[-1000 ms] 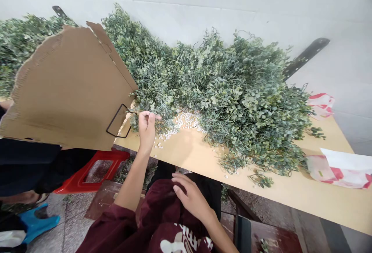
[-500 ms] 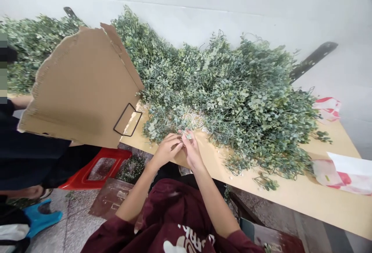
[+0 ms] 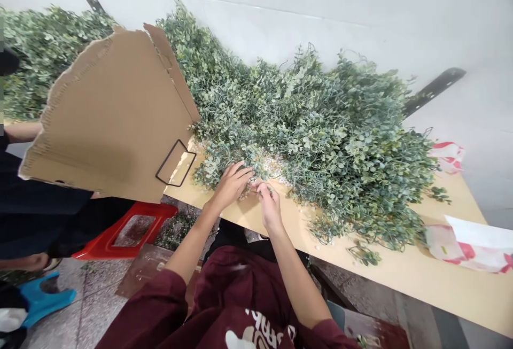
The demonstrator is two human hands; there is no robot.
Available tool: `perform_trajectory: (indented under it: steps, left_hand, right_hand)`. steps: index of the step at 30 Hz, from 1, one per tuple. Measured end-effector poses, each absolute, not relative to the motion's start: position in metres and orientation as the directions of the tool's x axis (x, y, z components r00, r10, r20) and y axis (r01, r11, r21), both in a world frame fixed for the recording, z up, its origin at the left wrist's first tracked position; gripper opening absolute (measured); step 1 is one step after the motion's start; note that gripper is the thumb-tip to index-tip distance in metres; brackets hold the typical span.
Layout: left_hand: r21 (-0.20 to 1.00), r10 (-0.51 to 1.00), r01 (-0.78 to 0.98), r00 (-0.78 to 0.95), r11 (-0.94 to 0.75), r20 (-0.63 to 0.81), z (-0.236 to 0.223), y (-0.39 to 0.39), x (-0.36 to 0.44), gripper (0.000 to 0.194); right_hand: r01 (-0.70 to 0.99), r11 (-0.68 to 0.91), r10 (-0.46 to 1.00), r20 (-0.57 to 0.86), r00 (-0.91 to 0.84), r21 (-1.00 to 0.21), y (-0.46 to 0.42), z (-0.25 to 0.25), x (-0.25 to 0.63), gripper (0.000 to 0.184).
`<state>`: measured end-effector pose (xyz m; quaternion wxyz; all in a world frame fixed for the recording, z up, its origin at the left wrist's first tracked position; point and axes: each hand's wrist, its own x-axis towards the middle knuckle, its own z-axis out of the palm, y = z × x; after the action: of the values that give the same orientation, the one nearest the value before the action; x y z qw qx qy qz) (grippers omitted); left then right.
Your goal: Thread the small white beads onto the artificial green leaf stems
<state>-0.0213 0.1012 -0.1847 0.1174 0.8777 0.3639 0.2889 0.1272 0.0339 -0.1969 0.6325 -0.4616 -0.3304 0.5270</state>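
A large heap of green leafy sprigs (image 3: 344, 140), artificial-looking, with thin wiry stems, covers much of the table. My left hand (image 3: 233, 184) rests at the near edge of the heap, fingers stretched out over some leaves and stems. Close beside it on the right, my right hand (image 3: 270, 206) is closed in a pinch, thumb and index finger together on a small leafy sprig partly hidden by the fingers. Small pale pieces (image 3: 274, 166) lie scattered just beyond my hands.
A torn cardboard sheet (image 3: 108, 119) stands at the left, near a dark wire frame (image 3: 176, 163). Red-and-white plastic bags (image 3: 465, 247) lie on the table (image 3: 452, 295) at the right. A co-worker's arm (image 3: 24, 131) shows at far left, above a red stool (image 3: 120, 231).
My hands have moved slightly apart. The left fingers have stretched forward onto the leaves, and the right hand has turned into a pinch. The view has shifted a little.
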Motion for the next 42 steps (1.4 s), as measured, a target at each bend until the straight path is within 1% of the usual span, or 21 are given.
perform_trajectory:
  steps: [3,6,8,10,11,12,14,16,19,23,26,27,29,31,35,39,42]
  left_hand:
    - [0.444,0.72,0.567,0.551,-0.694,0.422,-0.19,0.111,-0.021,0.033]
    - [0.454,0.732,0.575,0.518,-0.681,0.442,-0.196,0.117,-0.022,0.027]
    - [0.441,0.72,0.57,0.527,-0.693,0.451,-0.2,0.119,-0.024,0.024]
    - [0.426,0.709,0.568,0.529,-0.704,0.466,-0.203,0.12,-0.025,0.023]
    - [0.417,0.703,0.568,0.529,-0.71,0.476,-0.205,0.12,-0.025,0.023]
    - [0.406,0.696,0.569,0.528,-0.715,0.486,-0.207,0.121,-0.026,0.023]
    - [0.38,0.681,0.57,0.538,-0.728,0.497,-0.209,0.121,-0.027,0.023]
    - [0.366,0.672,0.568,0.555,-0.737,0.49,-0.211,0.122,-0.026,0.023]
    - [0.382,0.687,0.573,0.568,-0.726,0.454,-0.211,0.122,-0.025,0.022]
    - [0.405,0.716,0.591,0.566,-0.698,0.408,-0.21,0.127,-0.026,0.022]
    - [0.43,0.78,0.654,0.474,-0.623,0.409,-0.211,0.138,-0.037,0.024]
    - [0.439,0.798,0.673,0.432,-0.595,0.42,-0.211,0.142,-0.041,0.024]
    - [0.447,0.804,0.676,0.414,-0.586,0.427,-0.21,0.147,-0.048,0.023]
    - [0.447,0.788,0.656,0.431,-0.608,0.44,-0.21,0.15,-0.052,0.022]
    - [0.417,0.757,0.65,0.418,-0.635,0.502,-0.209,0.146,-0.051,0.023]
    - [0.41,0.748,0.663,0.36,-0.626,0.558,-0.208,0.138,-0.048,0.028]
    - [0.439,0.764,0.652,0.368,-0.619,0.53,-0.203,0.133,-0.047,0.034]
  right_hand:
    - [-0.344,0.052,0.972,-0.031,0.231,-0.938,0.032,-0.195,0.131,0.031]
    - [-0.373,0.049,0.969,-0.047,0.244,-0.926,0.032,-0.195,0.135,0.032]
    - [-0.323,0.032,0.966,-0.054,0.254,-0.946,0.032,-0.195,0.138,0.031]
    - [-0.178,-0.009,0.972,-0.051,0.231,-0.984,0.034,-0.195,0.139,0.025]
    - [-0.075,-0.029,0.977,-0.044,0.208,-0.997,0.035,-0.195,0.14,0.024]
    - [0.038,-0.043,0.983,-0.036,0.179,-0.998,0.037,-0.195,0.141,0.027]
    - [0.25,-0.056,0.993,-0.027,0.119,-0.967,0.042,-0.195,0.142,0.036]
    - [0.409,-0.059,0.997,-0.031,0.075,-0.911,0.049,-0.193,0.143,0.034]
    - [0.545,-0.069,0.998,-0.058,0.037,-0.835,0.059,-0.189,0.143,0.028]
    - [0.637,-0.084,0.996,-0.086,0.027,-0.766,0.06,-0.183,0.143,0.025]
    - [0.649,-0.101,0.991,-0.135,-0.002,-0.754,0.048,-0.183,0.152,0.022]
    - [0.643,-0.106,0.991,-0.136,0.003,-0.758,0.041,-0.183,0.156,0.022]
    - [0.611,-0.106,0.993,-0.115,0.026,-0.784,0.026,-0.181,0.167,0.02]
    - [0.543,-0.09,0.995,-0.098,0.013,-0.835,0.01,-0.179,0.176,0.019]
    - [0.374,-0.076,0.99,-0.114,-0.08,-0.924,-0.021,-0.171,0.183,0.017]
    - [0.248,-0.099,0.994,-0.105,-0.011,-0.964,-0.043,-0.17,0.183,0.023]
    - [0.126,-0.093,0.995,-0.087,0.051,-0.988,-0.053,-0.171,0.185,0.016]
